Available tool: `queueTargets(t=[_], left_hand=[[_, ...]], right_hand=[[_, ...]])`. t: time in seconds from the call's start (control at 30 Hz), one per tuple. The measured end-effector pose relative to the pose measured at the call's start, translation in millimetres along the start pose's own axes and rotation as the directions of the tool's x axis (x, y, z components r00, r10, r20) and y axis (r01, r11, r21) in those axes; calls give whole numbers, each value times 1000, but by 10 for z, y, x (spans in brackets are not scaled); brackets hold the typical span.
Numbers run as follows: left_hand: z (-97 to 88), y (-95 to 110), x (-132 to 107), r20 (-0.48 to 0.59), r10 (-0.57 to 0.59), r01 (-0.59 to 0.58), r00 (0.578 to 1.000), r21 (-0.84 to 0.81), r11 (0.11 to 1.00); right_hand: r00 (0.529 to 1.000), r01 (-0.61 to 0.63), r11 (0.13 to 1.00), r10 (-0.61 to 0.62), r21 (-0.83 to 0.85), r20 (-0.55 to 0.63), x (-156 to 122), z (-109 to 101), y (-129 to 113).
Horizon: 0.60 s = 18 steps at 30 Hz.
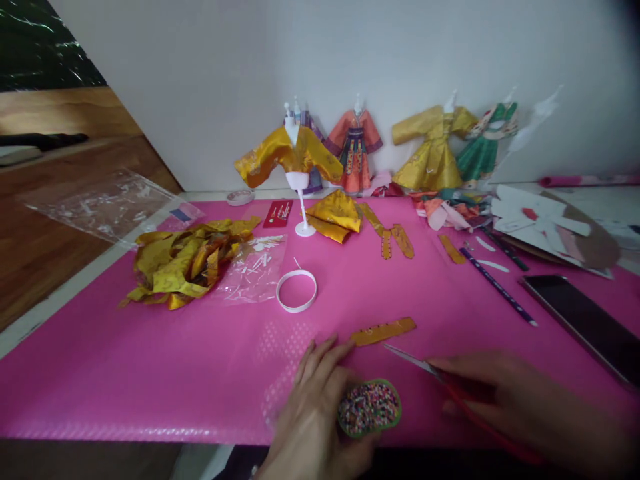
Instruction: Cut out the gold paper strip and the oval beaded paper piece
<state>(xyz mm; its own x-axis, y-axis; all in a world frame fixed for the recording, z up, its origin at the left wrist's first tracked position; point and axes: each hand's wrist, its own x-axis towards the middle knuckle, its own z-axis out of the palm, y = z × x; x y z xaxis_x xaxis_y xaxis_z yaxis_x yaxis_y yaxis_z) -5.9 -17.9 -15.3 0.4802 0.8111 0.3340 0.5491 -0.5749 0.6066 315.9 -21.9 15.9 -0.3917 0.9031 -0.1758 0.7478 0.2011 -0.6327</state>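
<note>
My left hand [313,407] lies on the pink mat [150,360] near its front edge, fingers stretched forward, with a small round green-rimmed dish of tiny coloured beads [369,407] tucked against its thumb. Its fingertips reach almost to a narrow gold paper strip [383,331]. My right hand [520,400] is closed on red-handled scissors [425,365], blades pointing left toward the strip. A white ring of tape [297,291] lies just beyond.
A heap of gold paper scraps [183,261] and clear bags sit at left. Paper robes on small white stands [300,157] line the back wall. A pen [497,285], a dark phone [583,320] and cut paper sheets [545,223] lie at right.
</note>
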Motion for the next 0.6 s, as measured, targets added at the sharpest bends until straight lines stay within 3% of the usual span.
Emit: queueTargets(t=[0.17,0.33,0.47,0.6], left_hand=[[-23,16,17,-107,24,-23,994,11,1000],[-64,100,57,-221,96,-57,971,175,983],[-86,72,10,-282,43,28,958,241,970],[-160,-133,-82,-378,-24,153,925,315,937]], right_hand=[[993,-117,967,122,227,-6,-152,71,-30],[986,-164,913,168,373,24,-228,121,-126],[988,-156,870,140,468,68,-272,124,-187],[991,-134,870,123,475,56,-330,170,-172]])
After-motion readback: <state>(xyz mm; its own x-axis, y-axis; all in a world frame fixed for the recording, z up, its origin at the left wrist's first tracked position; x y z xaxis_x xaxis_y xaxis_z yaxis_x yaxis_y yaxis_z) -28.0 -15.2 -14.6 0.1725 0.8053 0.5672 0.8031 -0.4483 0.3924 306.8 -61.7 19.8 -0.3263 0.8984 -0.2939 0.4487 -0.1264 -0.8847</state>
